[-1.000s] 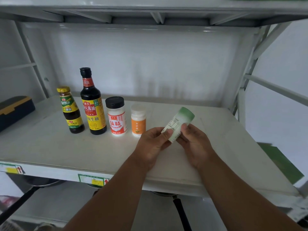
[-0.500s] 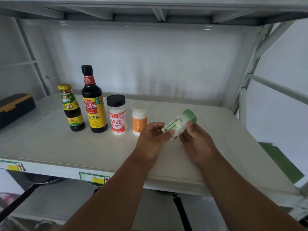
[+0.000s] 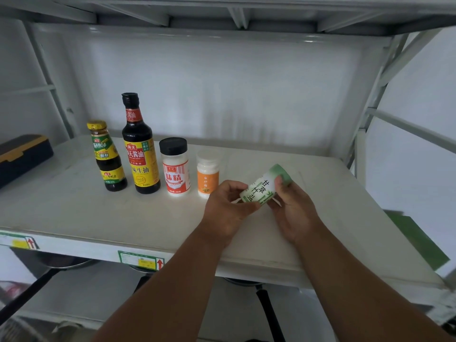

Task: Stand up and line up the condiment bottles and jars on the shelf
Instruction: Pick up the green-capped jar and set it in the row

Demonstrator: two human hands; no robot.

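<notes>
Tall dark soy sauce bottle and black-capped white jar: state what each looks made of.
Tall dark soy sauce bottle: probably glass or clear plastic, glossy highlights, dark liquid inside, paper-like yellow label. Black-capped white jar: likely translucent plastic, white contents showing through, matte ribbed plastic cap.

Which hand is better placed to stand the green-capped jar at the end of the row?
Probably the right hand: it grips the green-capped jar near the cap. The left hand holds its base, between the jar and the orange-label jar.
</notes>
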